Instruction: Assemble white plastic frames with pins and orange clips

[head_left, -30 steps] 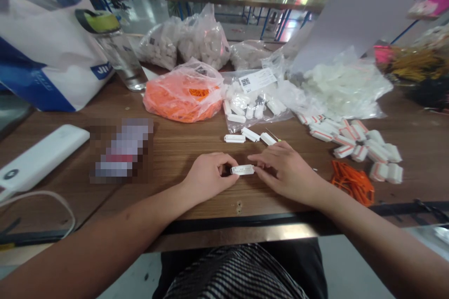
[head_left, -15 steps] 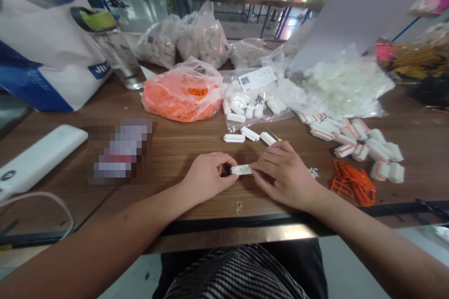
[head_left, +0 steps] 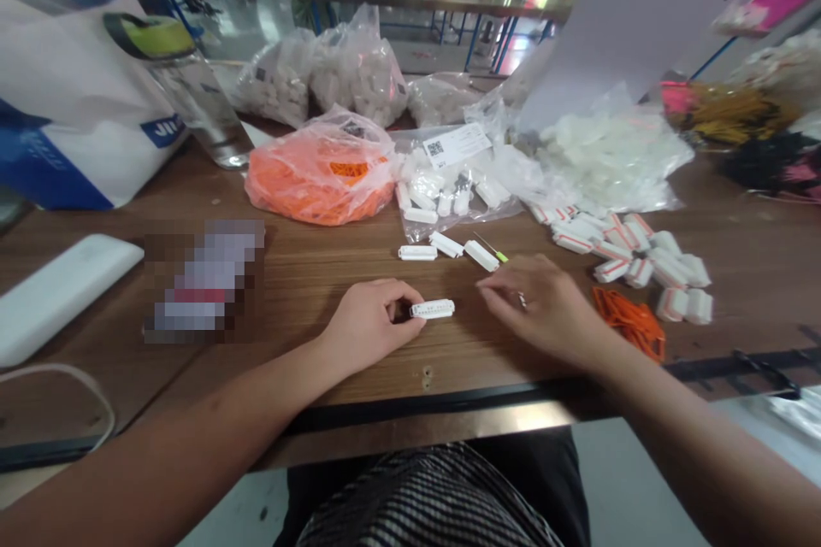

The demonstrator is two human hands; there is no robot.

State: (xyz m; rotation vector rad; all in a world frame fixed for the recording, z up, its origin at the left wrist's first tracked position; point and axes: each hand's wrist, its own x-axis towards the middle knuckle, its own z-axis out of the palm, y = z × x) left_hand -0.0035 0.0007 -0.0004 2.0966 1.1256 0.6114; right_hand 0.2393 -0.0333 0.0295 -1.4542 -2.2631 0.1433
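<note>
My left hand [head_left: 367, 325] is shut on a white plastic strip [head_left: 432, 308], gripping its left end on the wooden table [head_left: 308, 359]. My right hand [head_left: 545, 308] is off the strip, a little to its right, with fingers loosely curved. A tiny white bit [head_left: 522, 300] shows at its fingertips, too small to identify. Just above the hands lie several loose white strips [head_left: 416, 253] and a thin green-tipped pin [head_left: 498, 249]. Further right sit a heap of white pieces with red marks [head_left: 632, 256] and a tangle of orange plastic parts [head_left: 627, 323].
Behind the strips are an orange-filled plastic bag [head_left: 321, 175], a labelled bag of white pieces [head_left: 442, 188] and more white-filled bags [head_left: 352, 77]. A glass bottle [head_left: 198, 107], a white-and-blue bag [head_left: 70, 94], a white power bank [head_left: 64, 299] and a blurred item [head_left: 205, 282] stand left.
My right hand has let go of the white strip and moved right, away from it. My left hand still grips the strip. The whole view has shifted slightly left.
</note>
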